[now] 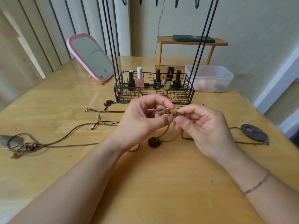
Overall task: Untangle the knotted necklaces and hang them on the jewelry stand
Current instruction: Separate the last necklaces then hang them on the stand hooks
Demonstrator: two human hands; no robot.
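Wall (242,21): pale, cracked
Table (153,183): yellow wood
Blinds (48,29): vertical, left side
Light: soft daylight

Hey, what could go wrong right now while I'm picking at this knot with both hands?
Pulling the knot between your left hand and right hand may cinch it tighter. The dark pendant dangling below could drag on the table or snag the loose cords lying to your left, which probably means re-tangling.
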